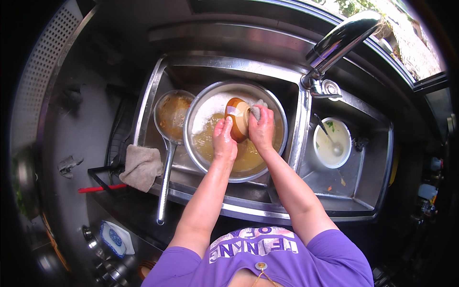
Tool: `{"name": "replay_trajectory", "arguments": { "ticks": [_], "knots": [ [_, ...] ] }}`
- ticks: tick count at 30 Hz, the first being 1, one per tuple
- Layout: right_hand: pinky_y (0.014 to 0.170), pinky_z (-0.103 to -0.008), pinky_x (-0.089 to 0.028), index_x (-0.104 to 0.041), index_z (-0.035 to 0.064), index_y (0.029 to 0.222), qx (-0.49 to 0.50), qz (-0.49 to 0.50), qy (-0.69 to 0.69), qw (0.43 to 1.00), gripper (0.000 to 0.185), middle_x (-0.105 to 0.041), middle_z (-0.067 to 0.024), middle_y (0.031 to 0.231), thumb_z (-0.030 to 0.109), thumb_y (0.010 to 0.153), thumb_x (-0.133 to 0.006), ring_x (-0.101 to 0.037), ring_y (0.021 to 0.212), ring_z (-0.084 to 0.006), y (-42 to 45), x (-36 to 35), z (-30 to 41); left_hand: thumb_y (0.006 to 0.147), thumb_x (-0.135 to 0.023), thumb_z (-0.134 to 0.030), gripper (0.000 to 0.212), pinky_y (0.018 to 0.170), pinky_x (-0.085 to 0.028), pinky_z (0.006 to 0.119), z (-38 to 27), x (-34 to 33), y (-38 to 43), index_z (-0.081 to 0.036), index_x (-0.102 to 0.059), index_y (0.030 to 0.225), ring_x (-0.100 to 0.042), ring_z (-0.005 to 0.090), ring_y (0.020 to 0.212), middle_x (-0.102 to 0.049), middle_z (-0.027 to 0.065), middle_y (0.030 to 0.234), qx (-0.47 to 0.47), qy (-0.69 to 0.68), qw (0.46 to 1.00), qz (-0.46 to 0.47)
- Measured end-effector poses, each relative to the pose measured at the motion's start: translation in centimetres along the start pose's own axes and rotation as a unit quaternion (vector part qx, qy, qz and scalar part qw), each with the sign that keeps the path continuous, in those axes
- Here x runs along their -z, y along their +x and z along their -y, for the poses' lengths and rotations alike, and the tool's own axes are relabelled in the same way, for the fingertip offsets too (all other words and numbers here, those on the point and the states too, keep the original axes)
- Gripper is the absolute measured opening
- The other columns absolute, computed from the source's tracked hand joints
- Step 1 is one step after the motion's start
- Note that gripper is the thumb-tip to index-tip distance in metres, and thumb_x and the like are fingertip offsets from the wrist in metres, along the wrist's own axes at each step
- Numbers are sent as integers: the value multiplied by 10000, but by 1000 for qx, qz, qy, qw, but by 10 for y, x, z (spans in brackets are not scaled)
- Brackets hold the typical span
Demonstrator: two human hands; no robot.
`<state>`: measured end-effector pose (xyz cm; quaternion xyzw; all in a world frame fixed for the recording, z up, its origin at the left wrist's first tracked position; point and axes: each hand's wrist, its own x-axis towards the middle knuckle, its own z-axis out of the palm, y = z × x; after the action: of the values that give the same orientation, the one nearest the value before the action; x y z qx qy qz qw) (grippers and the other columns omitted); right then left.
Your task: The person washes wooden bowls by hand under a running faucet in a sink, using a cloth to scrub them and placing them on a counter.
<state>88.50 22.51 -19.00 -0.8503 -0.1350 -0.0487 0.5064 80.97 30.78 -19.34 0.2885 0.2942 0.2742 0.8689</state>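
My left hand (pixel 225 140) grips the rim of a brown-and-cream bowl (pixel 237 120), which is tilted on its side. Against the bowl's base, my right hand (pixel 262 127) presses a grey cloth (pixel 257 107) held in its fingers. Both hands are over a large metal basin (pixel 190 158) of cloudy yellowish water, with white suds at its far left side. The basin stands in the left sink compartment. Part of the bowl's near side is hidden by my left fingers.
Left of the basin is a long-handled metal pan (pixel 174 116) with brown liquid. A beige cloth (pixel 142 168) drapes over the sink's left edge. In the right compartment (pixel 322 183) sits a white tub (pixel 331 143) with liquid and a ladle. A chrome faucet (pixel 322 61) rises behind the divider.
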Motion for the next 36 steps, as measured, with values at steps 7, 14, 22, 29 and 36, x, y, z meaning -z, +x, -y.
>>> {"name": "replay_trajectory", "arguments": {
  "ticks": [7, 14, 22, 29, 36],
  "knots": [
    [720, -338, -500, -626, 19, 907, -31, 383, 97, 918, 279, -643, -144, 838, 217, 716, -576, -635, 780, -246, 21, 45, 8, 908, -576, -148, 135, 827, -487, 310, -25, 8, 4, -28, -600, 965, -608, 161, 877, -636, 71, 953, 28, 65, 996, 48],
    [763, -431, -499, -558, 54, 964, 114, 325, -398, 850, 182, -569, -181, 1024, 131, 810, -497, -581, 978, -315, 7, 9, -75, 891, -600, -138, 174, 888, -479, 360, -37, 19, 11, -27, -569, 1021, -601, 195, 943, -621, 90, 1020, 100, -23, 995, -16],
    [840, -400, -479, -590, 66, 1083, -57, 355, -207, 910, 362, -630, -191, 1007, 157, 734, -564, -611, 955, -318, 5, 44, -19, 924, -547, -156, 186, 896, -473, 349, -38, 37, 4, -16, -579, 1041, -606, 189, 959, -629, 90, 1034, 19, 41, 999, -6],
    [965, -425, -381, -607, 102, 1061, 181, 63, -50, 980, 339, -602, -123, 1116, 182, 734, -652, -501, 1121, -321, -22, 25, 53, 963, -419, -190, 266, 859, -479, 298, 6, -18, -15, -50, -526, 1162, -579, 166, 984, -580, 88, 1116, 94, -91, 991, -4],
    [785, -329, -480, -622, 1, 1030, -106, 103, 92, 985, 374, -667, -154, 920, 318, 834, -606, -637, 849, -236, 70, -9, 5, 917, -549, -88, 162, 803, -458, 250, -5, -12, -14, 3, -598, 1041, -577, 105, 866, -632, 44, 949, 9, 131, 988, 78]
  ]
}}
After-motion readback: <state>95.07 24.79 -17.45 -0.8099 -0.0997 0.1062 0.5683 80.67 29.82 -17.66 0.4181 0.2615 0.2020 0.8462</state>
